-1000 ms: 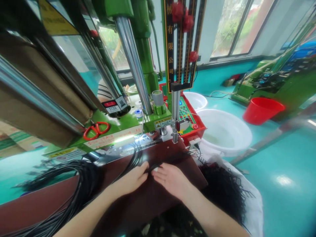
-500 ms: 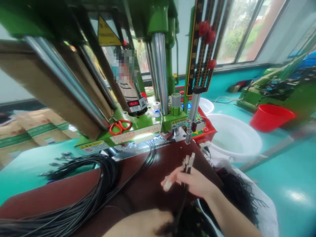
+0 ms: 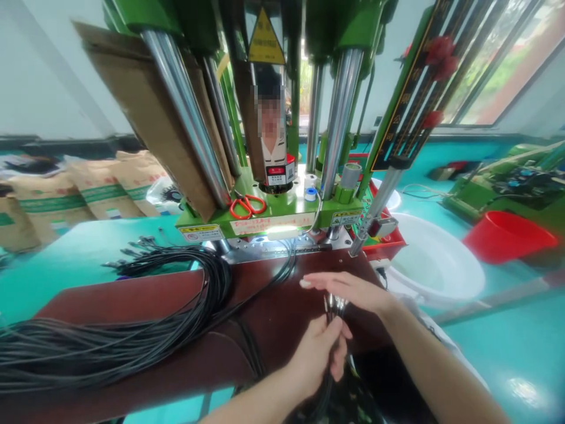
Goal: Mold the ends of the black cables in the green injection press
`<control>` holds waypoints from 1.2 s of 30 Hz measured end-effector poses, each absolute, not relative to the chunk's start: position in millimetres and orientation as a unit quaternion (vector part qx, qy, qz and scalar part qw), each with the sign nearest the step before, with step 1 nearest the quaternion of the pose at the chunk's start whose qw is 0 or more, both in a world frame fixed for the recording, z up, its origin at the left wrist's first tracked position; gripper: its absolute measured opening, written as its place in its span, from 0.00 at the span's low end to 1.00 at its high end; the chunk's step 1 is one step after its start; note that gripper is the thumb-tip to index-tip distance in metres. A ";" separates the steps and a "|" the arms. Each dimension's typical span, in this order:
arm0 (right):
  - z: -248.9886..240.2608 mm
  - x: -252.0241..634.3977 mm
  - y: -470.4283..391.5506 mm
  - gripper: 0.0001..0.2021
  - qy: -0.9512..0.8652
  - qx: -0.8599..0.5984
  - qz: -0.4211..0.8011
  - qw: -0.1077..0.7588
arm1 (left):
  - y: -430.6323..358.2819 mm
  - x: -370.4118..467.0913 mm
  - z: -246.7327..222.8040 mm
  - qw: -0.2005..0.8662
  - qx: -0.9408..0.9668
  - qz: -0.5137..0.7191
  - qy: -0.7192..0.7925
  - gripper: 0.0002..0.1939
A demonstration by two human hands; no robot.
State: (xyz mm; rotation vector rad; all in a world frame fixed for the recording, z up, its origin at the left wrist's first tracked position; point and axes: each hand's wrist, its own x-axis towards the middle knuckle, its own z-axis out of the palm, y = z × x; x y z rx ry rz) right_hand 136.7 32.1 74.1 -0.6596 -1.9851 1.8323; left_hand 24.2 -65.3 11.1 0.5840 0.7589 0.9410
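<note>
My left hand [image 3: 320, 347] is wrapped round a small bunch of black cables, just under their ends. The metal connector ends [image 3: 338, 301] of these cables point up out of the fist, and the cable lengths hang toward my lap. Flat and stretched out, my right hand [image 3: 353, 288] lies right over the connector ends, palm toward them; whether it touches them I cannot tell. One of its fingertips has a white covering. A thick bundle of black cables [image 3: 176, 335] lies looped on the dark red-brown table [image 3: 291, 300], left of my hands.
Behind the table stands a green press [image 3: 295, 212] with steel columns, with orange-handled scissors [image 3: 248, 206] on its bed. A person is visible behind it. On the right are a white tub [image 3: 435, 265] and a red bucket [image 3: 507, 235]. Paper sacks [image 3: 57, 194] stand at left.
My left hand has come up and taken hold of the cables below their ends. My right hand has let go of them and flattened over the tips. The view has turned left.
</note>
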 end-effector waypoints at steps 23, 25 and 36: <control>8.2 110.0 118.5 0.16 -0.847 -0.513 0.092 0.106 | -27.4 -13.0 4.2 0.703 0.253 0.516 0.419 0.14; 10.0 107.7 117.0 0.15 -0.847 -0.517 0.100 0.078 | -28.2 -11.9 0.6 0.691 0.269 0.518 0.427 0.14; 23.8 146.9 32.0 0.09 -0.726 -0.511 0.452 0.089 | -32.0 -6.0 -5.9 0.617 0.356 0.510 0.482 0.14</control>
